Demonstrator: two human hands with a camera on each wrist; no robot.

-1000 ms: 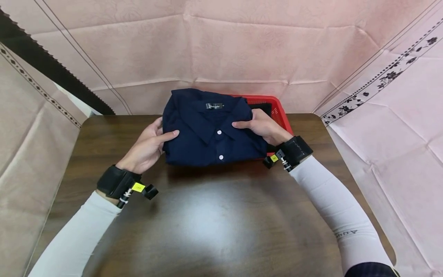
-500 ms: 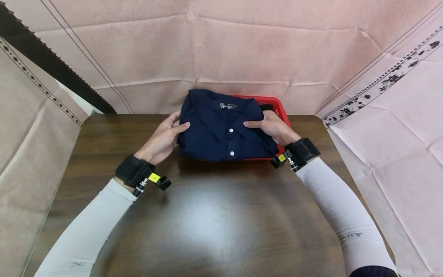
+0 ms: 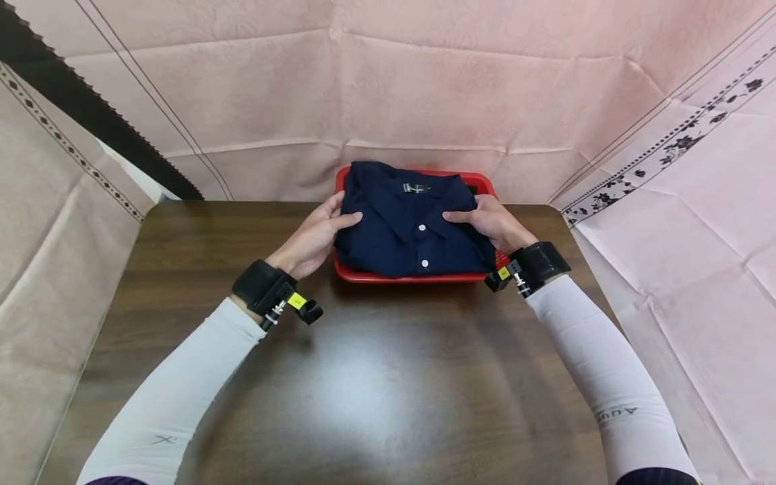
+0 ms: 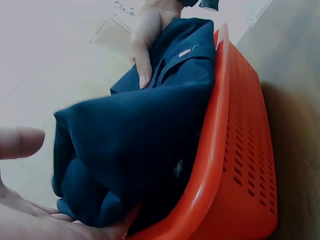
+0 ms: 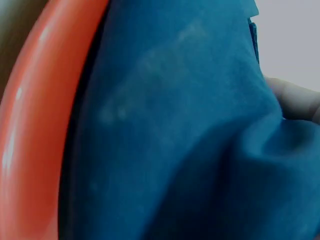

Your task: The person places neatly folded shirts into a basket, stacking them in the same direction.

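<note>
A folded navy button-up shirt point(image 3: 388, 225) lies over the red plastic basket point(image 3: 418, 277), its collar and white buttons facing up. My left hand point(image 3: 315, 236) holds the shirt's left side, fingers under the folded edge and thumb over the front. In the left wrist view, the thumb point(image 4: 22, 142) stands a little off the cloth while the fingers reach beneath the roll. My right hand point(image 3: 490, 221) grips the other side, thumb on top near the collar and its remaining fingers hidden behind the cloth. Close up in the right wrist view, the shirt point(image 5: 165, 125) runs alongside the basket's rim point(image 5: 40, 130).
The basket stands at the back of a brown wooden table point(image 3: 364, 377), near a pale pink cloth backdrop point(image 3: 418, 87). Perforated side walls point(image 4: 245, 155) show on the basket. Black wrist-worn cameras point(image 3: 309, 311) stick out from both wrists.
Both hands have carried the shirt rightward, the left hand farther than the right. The shirt now sits over the basket, and more of its red rim shows at the left and front.
</note>
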